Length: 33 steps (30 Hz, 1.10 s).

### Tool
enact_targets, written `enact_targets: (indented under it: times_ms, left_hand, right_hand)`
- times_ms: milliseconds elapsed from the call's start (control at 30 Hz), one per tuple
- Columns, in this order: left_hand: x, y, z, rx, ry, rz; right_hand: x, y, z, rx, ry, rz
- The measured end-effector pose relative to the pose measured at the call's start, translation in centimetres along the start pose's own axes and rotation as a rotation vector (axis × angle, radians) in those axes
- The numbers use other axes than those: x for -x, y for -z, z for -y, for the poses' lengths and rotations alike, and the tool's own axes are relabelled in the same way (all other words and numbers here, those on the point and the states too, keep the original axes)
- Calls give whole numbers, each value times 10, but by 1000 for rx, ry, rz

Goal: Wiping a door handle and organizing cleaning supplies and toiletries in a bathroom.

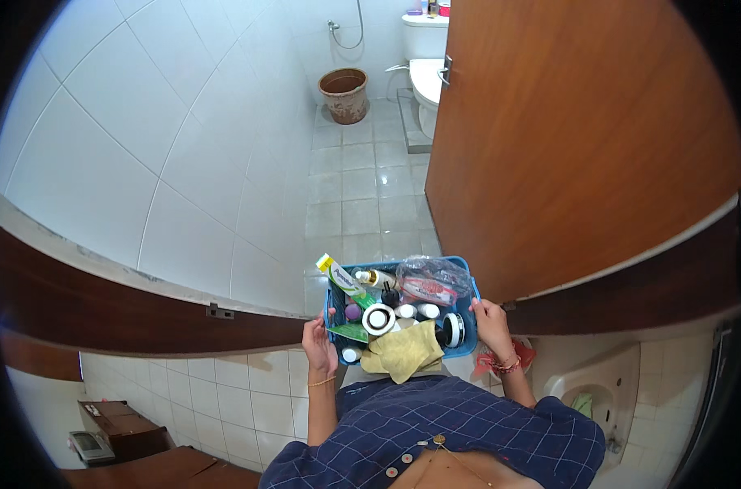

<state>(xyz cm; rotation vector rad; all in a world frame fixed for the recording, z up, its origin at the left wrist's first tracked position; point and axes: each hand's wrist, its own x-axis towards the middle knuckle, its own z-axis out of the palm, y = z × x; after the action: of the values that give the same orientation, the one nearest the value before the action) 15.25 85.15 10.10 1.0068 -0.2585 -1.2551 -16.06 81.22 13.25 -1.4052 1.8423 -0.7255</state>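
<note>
A blue plastic basket (470, 352) is held before my body at the bathroom doorway. My left hand (320, 345) grips its left side and my right hand (491, 324) its right side. A yellow cloth (407, 352) hangs over the near rim. Inside lie a green and white box (344, 280) tilted over the far left corner, a clear plastic bag (435, 275) at the far right, a pump bottle (378, 279), a round white-topped container (378, 319), a purple cap (353, 312), several white-capped bottles and a black and white round container (454, 330). The basket's bottom is hidden.
A brown wooden door (578, 140) stands open on the right, with a white tiled wall (181, 122) on the left. Farther in are a worn brown bucket (345, 101) and a white toilet (425, 82) on a low step. A washbasin (597, 397) is at the lower right.
</note>
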Motion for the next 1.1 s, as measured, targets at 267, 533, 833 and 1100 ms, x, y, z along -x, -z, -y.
enact_targets:
  times_ms: [267,533,833,1100]
  left_hand:
    - [-16,6,3,-40,35,-117]
    - [-11,5,5,-12,-45,-189]
    - [-24,-17,-2,8,-139,-267]
    - [-56,-46,-3,92,-135,-509]
  right_hand:
    - [-24,-21,7,14,80,38]
    - [-33,7,52,61,86,105]
    - [-79,-3,66,87,142,180]
    - [-160,-33,89,153,175,370]
